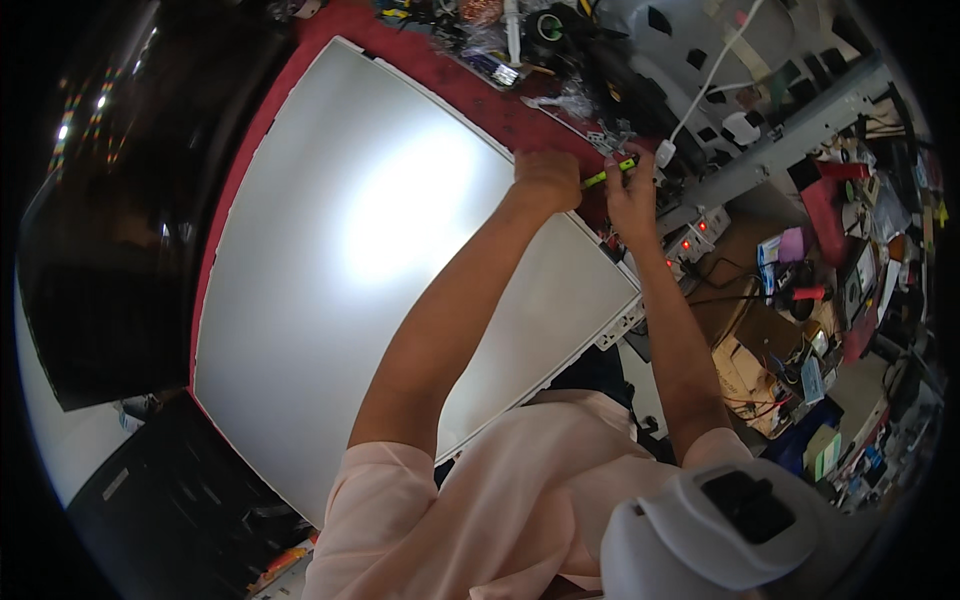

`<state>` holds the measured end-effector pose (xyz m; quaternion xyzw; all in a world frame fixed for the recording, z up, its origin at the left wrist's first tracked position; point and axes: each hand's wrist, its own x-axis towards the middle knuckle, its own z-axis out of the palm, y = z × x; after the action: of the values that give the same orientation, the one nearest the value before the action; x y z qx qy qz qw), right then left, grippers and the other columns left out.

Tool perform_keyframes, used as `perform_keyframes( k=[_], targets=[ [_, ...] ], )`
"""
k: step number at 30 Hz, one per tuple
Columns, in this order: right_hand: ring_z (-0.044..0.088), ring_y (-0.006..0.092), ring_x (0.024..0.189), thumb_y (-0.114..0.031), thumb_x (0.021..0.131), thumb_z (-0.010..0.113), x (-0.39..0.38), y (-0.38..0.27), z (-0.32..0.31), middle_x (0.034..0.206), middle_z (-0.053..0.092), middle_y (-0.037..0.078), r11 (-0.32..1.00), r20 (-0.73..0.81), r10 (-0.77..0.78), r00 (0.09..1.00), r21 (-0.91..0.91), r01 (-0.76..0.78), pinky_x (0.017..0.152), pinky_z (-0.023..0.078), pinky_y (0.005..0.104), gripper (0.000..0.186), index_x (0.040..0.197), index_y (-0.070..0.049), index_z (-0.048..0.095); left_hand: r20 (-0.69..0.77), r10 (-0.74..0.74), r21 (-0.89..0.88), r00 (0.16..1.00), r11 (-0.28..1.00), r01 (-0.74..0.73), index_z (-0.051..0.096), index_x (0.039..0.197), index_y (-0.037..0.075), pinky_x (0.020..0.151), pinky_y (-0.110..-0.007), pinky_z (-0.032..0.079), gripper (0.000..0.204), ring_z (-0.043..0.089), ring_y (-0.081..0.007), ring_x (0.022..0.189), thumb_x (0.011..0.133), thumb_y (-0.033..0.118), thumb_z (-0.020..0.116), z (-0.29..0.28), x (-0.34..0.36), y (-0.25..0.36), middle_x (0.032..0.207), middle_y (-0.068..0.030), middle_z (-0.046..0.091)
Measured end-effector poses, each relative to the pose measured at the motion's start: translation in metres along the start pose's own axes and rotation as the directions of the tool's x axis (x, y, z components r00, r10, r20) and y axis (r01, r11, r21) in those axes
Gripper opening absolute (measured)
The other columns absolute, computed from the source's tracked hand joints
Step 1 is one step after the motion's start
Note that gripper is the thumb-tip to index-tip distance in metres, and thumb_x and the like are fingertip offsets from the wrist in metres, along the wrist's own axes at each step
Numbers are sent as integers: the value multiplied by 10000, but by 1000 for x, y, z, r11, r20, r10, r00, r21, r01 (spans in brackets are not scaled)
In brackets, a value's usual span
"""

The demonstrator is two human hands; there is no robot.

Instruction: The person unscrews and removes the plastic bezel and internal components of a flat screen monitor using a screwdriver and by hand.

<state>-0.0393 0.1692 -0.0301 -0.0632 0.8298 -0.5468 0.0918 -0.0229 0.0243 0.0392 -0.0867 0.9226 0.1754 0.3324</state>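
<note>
A large white flat panel with a bright glare lies at a slant on a red cloth. At its far right edge my left hand is closed; its fingers face away, so what they hold is hidden. Beside it my right hand pinches a slim yellow-green and black tool, whose exact kind I cannot make out. The tool's yellow-green end reaches toward my left hand, and whether the two touch is unclear.
A dark glossy screen stands at the left, above a black panel. A white cable hangs near my right hand. Power strips with red lights lie beside my right forearm. Loose tools and parts clutter the back and right.
</note>
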Motion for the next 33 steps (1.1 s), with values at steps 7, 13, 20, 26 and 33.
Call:
perform_keyframes(
  k=[7, 13, 20, 26, 33],
  targets=[
    [546, 213, 638, -190, 897, 546, -4, 12, -10, 764, 581, 143, 997, -188, -62, 980, 36, 70, 613, 442, 345, 361, 1170, 0, 407, 77, 8, 98, 997, 995, -15, 663, 992, 5, 898, -396, 443, 298, 601, -307, 1040, 752, 150, 561, 1, 15, 8, 1055, -186, 641],
    [534, 168, 633, -187, 904, 543, -8, -3, -17, 758, 564, 127, 981, -163, 51, 985, 193, -19, 603, 441, 313, 362, 1162, 19, 393, 35, 67, 63, 997, 996, -69, 672, 940, 6, 831, -391, 480, 244, 618, -316, 978, 776, 138, 546, 13, 28, -8, 981, -195, 649],
    [508, 131, 668, -189, 915, 538, -11, 8, 1, 779, 538, 96, 965, -120, 44, 992, 263, -10, 601, 420, 276, 354, 1175, 3, 392, -593, 72, -401, 802, 838, -372, 667, 804, 19, 702, -349, 507, 84, 663, -280, 762, 751, 53, 611, 23, 44, -61, 774, -164, 662],
    [506, 99, 560, -130, 906, 518, 0, 20, 12, 719, 533, 54, 913, 66, 101, 993, 389, -119, 509, 399, 238, 308, 1167, -18, 401, -604, -216, -558, 767, 802, -214, 678, 963, 24, 762, -353, 513, 247, 662, -285, 849, 727, 95, 703, 9, 48, -71, 896, -169, 677],
    [526, 119, 553, -100, 911, 477, 2, -3, 0, 782, 528, 75, 768, -20, 261, 965, 610, -195, 513, 439, 246, 340, 1215, -25, 345, -479, -221, -376, 850, 926, 29, 647, 1041, 32, 796, -405, 494, 319, 634, -349, 886, 749, 159, 664, 3, 48, -47, 923, -185, 664]
  ],
)
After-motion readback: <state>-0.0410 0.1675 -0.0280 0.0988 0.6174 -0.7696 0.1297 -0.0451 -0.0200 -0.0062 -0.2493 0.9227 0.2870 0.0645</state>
